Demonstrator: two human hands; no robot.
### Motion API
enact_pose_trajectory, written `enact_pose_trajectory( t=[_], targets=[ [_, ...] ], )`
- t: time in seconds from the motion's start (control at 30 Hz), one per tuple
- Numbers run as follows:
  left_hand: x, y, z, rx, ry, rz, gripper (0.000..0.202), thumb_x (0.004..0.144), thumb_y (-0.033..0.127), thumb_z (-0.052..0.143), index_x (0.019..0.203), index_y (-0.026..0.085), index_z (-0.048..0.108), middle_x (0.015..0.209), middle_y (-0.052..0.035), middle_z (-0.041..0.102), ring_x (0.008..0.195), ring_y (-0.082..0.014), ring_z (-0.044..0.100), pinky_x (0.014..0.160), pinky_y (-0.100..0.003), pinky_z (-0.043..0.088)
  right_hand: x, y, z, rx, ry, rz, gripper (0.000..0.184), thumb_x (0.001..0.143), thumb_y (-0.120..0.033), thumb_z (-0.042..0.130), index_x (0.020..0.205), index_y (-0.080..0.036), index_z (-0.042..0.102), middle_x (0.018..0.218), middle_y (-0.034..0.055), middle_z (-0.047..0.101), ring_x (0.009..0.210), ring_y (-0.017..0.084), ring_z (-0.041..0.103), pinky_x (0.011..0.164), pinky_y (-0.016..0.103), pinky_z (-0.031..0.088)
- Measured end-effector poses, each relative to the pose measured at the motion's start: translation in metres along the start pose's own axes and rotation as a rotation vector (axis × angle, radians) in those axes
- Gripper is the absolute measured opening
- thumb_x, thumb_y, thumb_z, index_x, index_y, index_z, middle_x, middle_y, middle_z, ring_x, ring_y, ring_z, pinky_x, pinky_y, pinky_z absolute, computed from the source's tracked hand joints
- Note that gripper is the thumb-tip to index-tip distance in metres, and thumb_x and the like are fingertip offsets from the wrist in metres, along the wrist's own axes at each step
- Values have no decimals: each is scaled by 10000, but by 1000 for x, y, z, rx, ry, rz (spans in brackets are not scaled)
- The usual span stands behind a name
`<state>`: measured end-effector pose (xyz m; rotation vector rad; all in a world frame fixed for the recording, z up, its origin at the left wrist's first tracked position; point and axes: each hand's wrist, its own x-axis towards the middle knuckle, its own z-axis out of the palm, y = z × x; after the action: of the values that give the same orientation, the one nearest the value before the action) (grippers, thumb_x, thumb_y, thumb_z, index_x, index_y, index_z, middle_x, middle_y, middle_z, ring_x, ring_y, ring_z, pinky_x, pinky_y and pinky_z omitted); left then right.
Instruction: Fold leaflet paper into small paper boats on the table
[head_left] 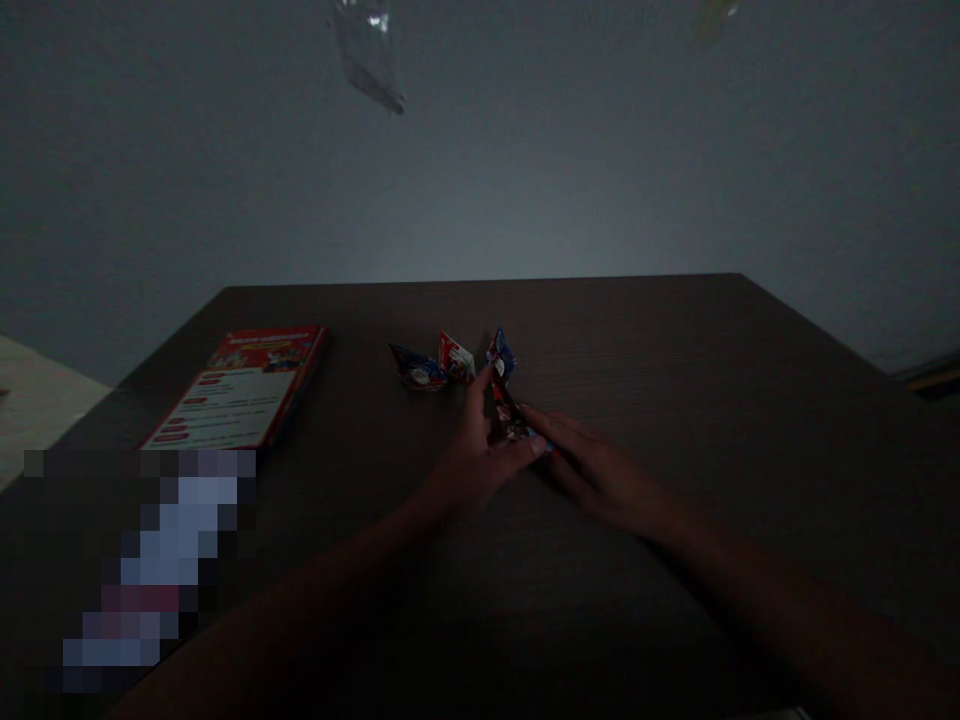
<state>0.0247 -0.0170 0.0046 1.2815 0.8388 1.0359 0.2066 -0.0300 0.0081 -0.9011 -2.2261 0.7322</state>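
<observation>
The folded printed paper (508, 412) sits in the hands near the middle of the dark tabletop (660, 335), well in from its left and right edges. The left hand (476, 455) is part-closed around it, index finger along the far end and thumb reaching over the near side. The right hand (600, 468) lies half-curled with its fingers against the right side; how firmly it grips, I cannot tell. The paper should be very light, springy along its creases, perhaps a little slick if glossy, and easily crushed or torn. It is best pinched on the folded, layered edges, with flat finger pads and little force. Between it and the far edge stand 3 folded paper pieces (457, 358), which a careless knuckle could tip. A red-and-white printed booklet (240, 395) lies toward the left edge.
</observation>
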Motion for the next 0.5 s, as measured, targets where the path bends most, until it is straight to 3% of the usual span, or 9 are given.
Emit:
enact_pose_trajectory(
  t=[0.1, 0.17, 0.23, 0.3, 0.37, 0.5],
  targets=[
    [6, 0, -7, -137, -32, 1, 740, 810, 402, 556, 1399, 291, 122, 723, 23, 594, 474, -97, 531, 445, -213, 411, -1, -1, -3, 85, 52, 89, 452, 932, -240, 364, 1384, -244, 364, 1089, 78, 618, 894, 174, 597, 786, 338, 483],
    [10, 1, -11, -233, 2, 22, 707, 796, 466, 533, 1369, 259, 175, 693, 25, 588, 473, -112, 535, 414, -210, 392, -2, -3, -5, 195, 75, 220, 420, 942, -311, 367, 1342, -203, 434, 830, 41, 650, 664, 133, 584, 626, 268, 476],
    [14, 3, -13, -268, 59, 4, 624, 765, 465, 572, 1280, 216, 323, 655, 34, 570, 452, -103, 519, 394, -200, 369, -2, -4, -6, 345, 96, 315, 407, 937, -361, 390, 1270, -162, 512, 672, 13, 622, 557, 112, 538, 543, 233, 435],
    [16, 3, -14, -266, 98, -32, 420, 747, 423, 617, 1057, 167, 496, 618, 41, 541, 423, -78, 483, 386, -192, 350, 0, -4, -6, 512, 101, 356, 382, 921, -380, 432, 1178, -135, 575, 647, 20, 630, 548, 108, 537, 538, 231, 426],
    [16, 1, -13, -259, 101, -55, 276, 749, 388, 637, 828, 141, 545, 588, 44, 515, 408, -59, 452, 392, -194, 344, 1, -4, -5, 670, 83, 372, 360, 901, -387, 478, 1115, -123, 597, 661, 36, 654, 563, 116, 563, 561, 245, 442],
    [16, -1, -12, -251, 108, -50, 261, 750, 372, 651, 722, 126, 570, 573, 36, 518, 428, -59, 450, 408, -201, 350, 3, -3, -4, 828, 19, 413, 355, 864, -396, 541, 1076, -118, 605, 683, 53, 686, 596, 143, 625, 576, 269, 470]
  ],
)
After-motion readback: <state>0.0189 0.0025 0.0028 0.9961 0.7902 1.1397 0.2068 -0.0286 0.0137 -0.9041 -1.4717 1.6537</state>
